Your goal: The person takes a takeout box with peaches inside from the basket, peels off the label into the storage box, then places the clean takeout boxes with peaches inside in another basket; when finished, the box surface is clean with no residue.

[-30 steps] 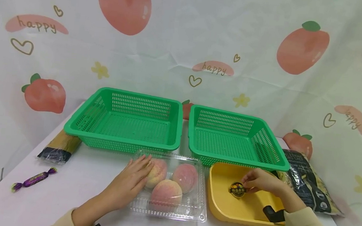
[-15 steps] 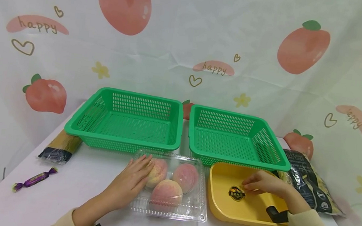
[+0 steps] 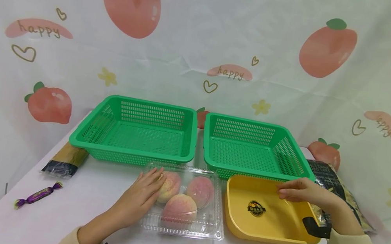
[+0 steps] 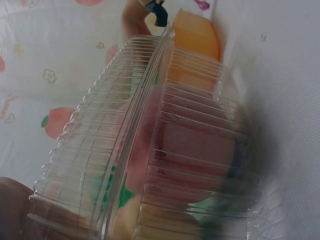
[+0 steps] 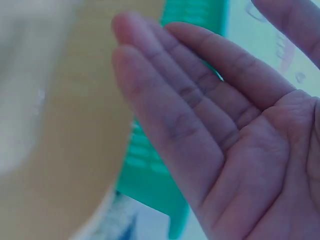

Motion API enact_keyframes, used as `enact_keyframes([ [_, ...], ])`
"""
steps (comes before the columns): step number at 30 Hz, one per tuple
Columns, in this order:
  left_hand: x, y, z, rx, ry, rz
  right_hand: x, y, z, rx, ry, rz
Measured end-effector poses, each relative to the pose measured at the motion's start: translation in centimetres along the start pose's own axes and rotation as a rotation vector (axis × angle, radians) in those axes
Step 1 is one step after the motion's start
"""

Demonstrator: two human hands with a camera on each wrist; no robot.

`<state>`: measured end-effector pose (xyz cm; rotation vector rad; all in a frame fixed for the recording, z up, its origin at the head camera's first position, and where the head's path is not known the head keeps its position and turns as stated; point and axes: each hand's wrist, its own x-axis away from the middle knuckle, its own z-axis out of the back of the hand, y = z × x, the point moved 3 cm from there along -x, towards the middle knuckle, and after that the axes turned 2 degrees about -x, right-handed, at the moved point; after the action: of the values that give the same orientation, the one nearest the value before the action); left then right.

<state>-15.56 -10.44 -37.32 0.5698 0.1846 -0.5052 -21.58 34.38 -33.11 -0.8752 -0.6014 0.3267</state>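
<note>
My left hand rests with extended fingers on the left side of a clear plastic clamshell box. Three pink-and-yellow peaches sit inside it; the left wrist view shows one peach through the ribbed wall. To the right stands a yellow basin, with a round black-and-gold label lying on its inside bottom. Over the basin's back right part hovers my right hand, away from the label. In the right wrist view its fingers are loosely extended and the palm holds nothing.
Two green plastic baskets, a left one and a right one, stand at the back. On the left lie a brown-and-black packet and a purple wrapped candy. A black printed bag lies at the right, partly behind my arm.
My right hand has left the label in the basin and moved right and slightly up. The label now lies flatter on the bottom. My left hand has stayed on the box.
</note>
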Motion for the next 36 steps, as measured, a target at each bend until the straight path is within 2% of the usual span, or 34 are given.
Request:
enact_keyframes([
  [4, 0.1, 0.0, 0.0, 0.004, 0.004, 0.000, 0.9, -0.5, 1.7, -0.024, 0.028, 0.095],
  [9, 0.2, 0.1, -0.1, 0.005, -0.001, 0.003, 1.4, -0.8, 3.7, -0.059, 0.139, 0.214],
  [13, 0.2, 0.1, -0.1, 0.009, -0.005, 0.006, 1.1, -0.8, 5.3, -0.213, 0.153, 0.341],
  [19, 0.2, 0.1, -0.2, 0.011, 0.002, 0.005, 0.0, -1.1, 7.2, -0.423, 0.134, 0.451],
  [25, 0.2, 0.0, -0.4, 0.005, -0.006, 0.001, -1.3, -0.5, 8.3, -0.581, 0.180, 0.444],
  [31, 0.1, 0.0, -0.5, 0.004, -0.017, 0.004, -2.3, 0.7, 9.5, -0.850, 0.205, 0.405],
  [34, 0.1, 0.0, -0.4, -0.001, -0.013, 0.004, -2.9, 1.6, 10.1, -1.019, 0.265, 0.376],
  [36, 0.1, 0.0, -0.3, -0.004, -0.010, 0.002, -3.3, 2.4, 10.3, -1.128, 0.339, 0.355],
])
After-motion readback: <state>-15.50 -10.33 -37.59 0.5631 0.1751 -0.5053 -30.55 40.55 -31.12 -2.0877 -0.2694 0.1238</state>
